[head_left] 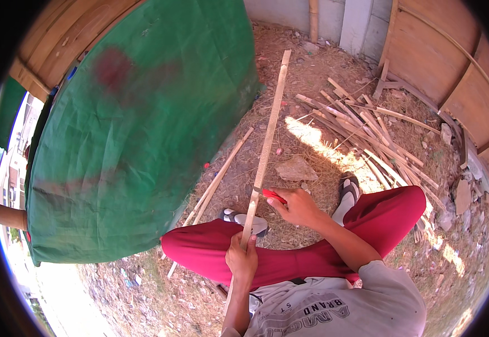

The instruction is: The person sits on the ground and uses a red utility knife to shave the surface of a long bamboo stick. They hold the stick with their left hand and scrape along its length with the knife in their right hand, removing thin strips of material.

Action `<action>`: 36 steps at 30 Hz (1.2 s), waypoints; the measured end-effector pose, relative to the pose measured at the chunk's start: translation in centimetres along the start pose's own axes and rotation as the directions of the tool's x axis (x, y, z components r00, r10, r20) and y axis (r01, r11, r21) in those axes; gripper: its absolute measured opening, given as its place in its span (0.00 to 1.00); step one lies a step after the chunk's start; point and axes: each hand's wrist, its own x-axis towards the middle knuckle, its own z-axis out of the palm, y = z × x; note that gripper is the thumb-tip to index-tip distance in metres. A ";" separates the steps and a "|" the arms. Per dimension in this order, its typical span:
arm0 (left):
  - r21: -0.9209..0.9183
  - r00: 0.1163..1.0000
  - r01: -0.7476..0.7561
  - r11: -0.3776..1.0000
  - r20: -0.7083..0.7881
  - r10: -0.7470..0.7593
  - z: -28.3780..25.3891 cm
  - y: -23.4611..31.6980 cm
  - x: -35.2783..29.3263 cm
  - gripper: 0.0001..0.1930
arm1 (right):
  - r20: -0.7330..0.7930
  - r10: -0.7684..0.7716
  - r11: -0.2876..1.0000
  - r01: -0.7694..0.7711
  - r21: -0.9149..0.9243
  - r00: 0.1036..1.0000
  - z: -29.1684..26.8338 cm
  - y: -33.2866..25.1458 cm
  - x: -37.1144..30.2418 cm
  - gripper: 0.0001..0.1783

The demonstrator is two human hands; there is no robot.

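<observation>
A long, pale bamboo strip (270, 131) slants away from my lap toward the wall, with darker node bands along it. My left hand (241, 260) is closed round its near part, the thumb lying along the strip. In my right hand (300, 209) is a red-handled knife (274, 196), gripped in closed fingers. Its short dark blade meets the strip at a node, a little beyond my left hand. Most of the handle is hidden by my fingers. The strip's near end runs down beside my left forearm.
A pile of bamboo strips (368, 126) lies beyond my right foot. Several more strips (217, 177) lie at left, by a green tarp (137, 129). A flat stone (296, 168) sits ahead on the straw-strewn ground. Wooden panels (435, 50) stand at far right.
</observation>
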 end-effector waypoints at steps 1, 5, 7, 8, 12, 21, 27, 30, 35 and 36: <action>0.002 1.000 0.003 1.000 -0.011 -0.003 0.0 0.0 0.1 0.19 | -0.016 -0.008 1.000 0.008 -0.007 1.000 0.0 -0.2 0.0 0.24; -0.025 0.999 0.024 0.999 -0.049 -0.025 -0.1 0.3 0.4 0.19 | 0.027 0.050 0.998 -0.049 -0.041 0.998 -0.2 -1.0 0.1 0.24; -0.039 0.998 0.034 0.999 -0.060 -0.036 -0.2 0.5 0.5 0.19 | 0.067 0.062 0.997 -0.059 -0.045 0.996 -0.3 -1.0 0.1 0.24; -0.036 0.997 0.036 0.999 -0.064 -0.039 -0.2 0.6 0.6 0.19 | 0.070 0.036 0.999 -0.033 -0.039 0.997 -0.2 -0.8 0.1 0.24; -0.042 0.997 0.043 0.998 -0.063 -0.045 0.0 0.6 0.7 0.19 | 0.006 -0.086 0.996 0.086 -0.012 0.996 0.8 0.3 0.0 0.23; -0.241 0.995 -0.065 0.968 -0.086 0.045 0.4 0.2 0.8 0.17 | -0.073 -0.054 0.996 0.049 -0.080 0.996 0.7 0.0 0.0 0.21; -0.333 0.999 0.008 0.943 -0.030 -0.019 0.5 0.2 0.5 0.16 | -0.036 -0.080 0.992 0.076 -0.098 0.996 0.5 -0.1 -0.2 0.20; -0.318 0.994 -0.087 0.944 -0.084 0.063 0.8 0.8 0.8 0.16 | -0.172 -0.143 0.989 0.132 -0.070 0.975 1.3 0.2 -0.3 0.19; -0.282 1.000 -0.017 0.959 0.006 0.020 0.1 0.2 0.9 0.17 | -0.141 -0.126 0.976 0.098 -0.194 0.982 1.1 -0.3 -0.6 0.19; -0.289 0.999 0.011 0.957 0.046 0.002 -0.2 0.5 0.8 0.16 | -0.133 -0.124 0.971 0.093 -0.218 0.983 1.1 -0.4 -0.6 0.19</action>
